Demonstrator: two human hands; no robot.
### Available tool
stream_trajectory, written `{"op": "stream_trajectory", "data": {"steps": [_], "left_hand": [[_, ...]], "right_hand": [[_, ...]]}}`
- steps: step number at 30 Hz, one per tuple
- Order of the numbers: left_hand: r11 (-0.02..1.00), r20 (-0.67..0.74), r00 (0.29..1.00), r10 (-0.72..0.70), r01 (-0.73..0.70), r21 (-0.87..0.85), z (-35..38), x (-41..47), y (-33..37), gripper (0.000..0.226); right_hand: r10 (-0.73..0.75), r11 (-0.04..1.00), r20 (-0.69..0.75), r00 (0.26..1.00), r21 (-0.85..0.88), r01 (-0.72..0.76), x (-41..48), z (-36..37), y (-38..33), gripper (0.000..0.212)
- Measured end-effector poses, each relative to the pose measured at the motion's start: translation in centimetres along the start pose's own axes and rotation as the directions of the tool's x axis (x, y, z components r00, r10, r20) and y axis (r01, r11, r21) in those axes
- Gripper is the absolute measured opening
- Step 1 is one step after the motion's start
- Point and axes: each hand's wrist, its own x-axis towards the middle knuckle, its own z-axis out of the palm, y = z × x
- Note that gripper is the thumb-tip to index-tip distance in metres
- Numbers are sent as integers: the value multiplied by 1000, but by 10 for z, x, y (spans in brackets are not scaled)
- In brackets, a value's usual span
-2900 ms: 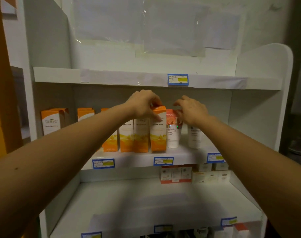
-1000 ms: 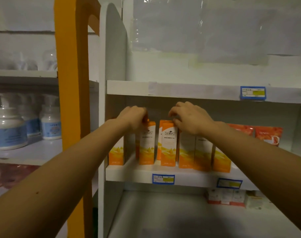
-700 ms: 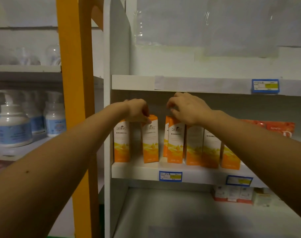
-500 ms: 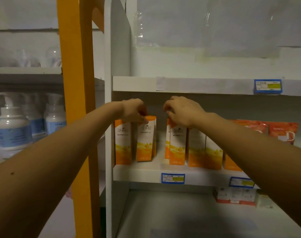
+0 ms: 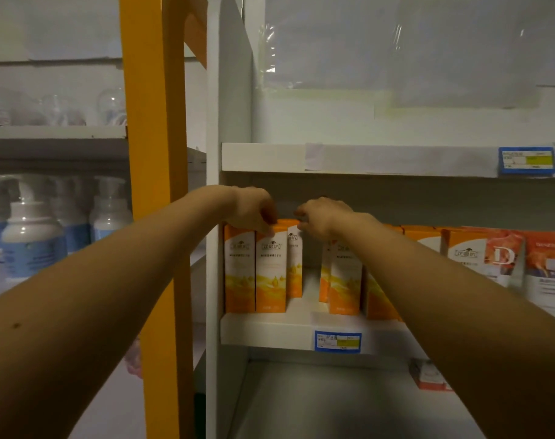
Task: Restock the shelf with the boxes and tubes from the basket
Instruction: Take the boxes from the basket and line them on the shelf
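Observation:
Orange-and-white boxes stand in a row on the middle shelf (image 5: 269, 331). My left hand (image 5: 253, 211) pinches the top of the second box from the left (image 5: 270, 274), which stands against the leftmost box (image 5: 239, 274). My right hand (image 5: 323, 217) has its curled fingertips on the top corner of a third box (image 5: 294, 267), set slightly further back. After a gap, more orange boxes (image 5: 345, 280) continue under my right forearm. Orange-topped tubes (image 5: 504, 259) stand at the far right. The basket is out of view.
An orange upright post (image 5: 152, 185) and the white side panel (image 5: 228, 122) bound the shelf on the left. White pump bottles (image 5: 32, 239) stand on the neighbouring unit. Small red-and-white boxes (image 5: 428, 375) sit on the shelf below. Blue price tags (image 5: 337, 341) mark the shelf edges.
My left hand has pushed its box left until it meets the leftmost box. My right hand has left the right-hand group and moved left to the third box.

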Motion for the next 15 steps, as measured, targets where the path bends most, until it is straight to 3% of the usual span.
{"op": "stream_trajectory", "data": {"steps": [9,15], "left_hand": [[984,-82,995,56,-41,173,9,4,-3,33],[995,-251,966,61,-78,-57,13,2,-7,39]], "right_hand": [[0,1000,53,999,20,-1,13,0,-10,33],[-55,991,57,997,125,48,23,-8,-16,26]]}}
